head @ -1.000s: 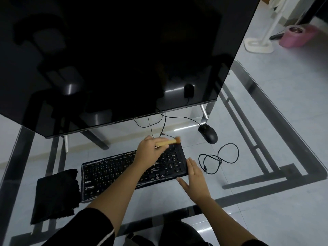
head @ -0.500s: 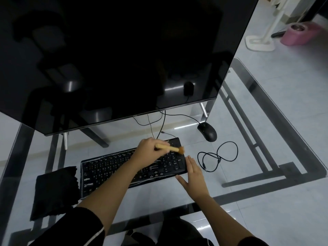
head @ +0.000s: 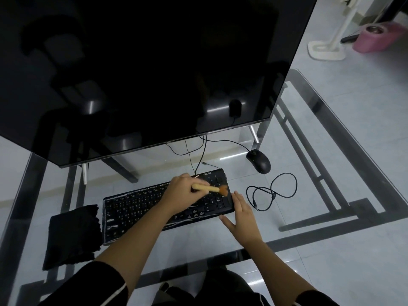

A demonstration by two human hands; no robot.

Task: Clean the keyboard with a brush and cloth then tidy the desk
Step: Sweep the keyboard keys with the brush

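Note:
A black keyboard (head: pixel 136 208) lies slanted on the glass desk (head: pixel 331 133) in front of a large dark monitor (head: pixel 141 69). My left hand (head: pixel 183 193) grips a small wooden-handled brush (head: pixel 209 188) whose bristles touch the keys at the keyboard's right end. My right hand (head: pixel 240 215) rests flat, fingers apart, against the keyboard's right front corner. A folded black cloth (head: pixel 70 237) lies just left of the keyboard.
A black mouse (head: pixel 259 161) sits beyond the keyboard's right end, its cable running under the monitor. A loose coiled black cable (head: pixel 273 191) lies right of the keyboard. On the floor beyond the desk stand a white stand base (head: pixel 326 49) and a pink bucket (head: pixel 375 38).
The brush head has swept from the keyboard's far right corner toward me across the right-end keys. My right hand stays at the keyboard's corner.

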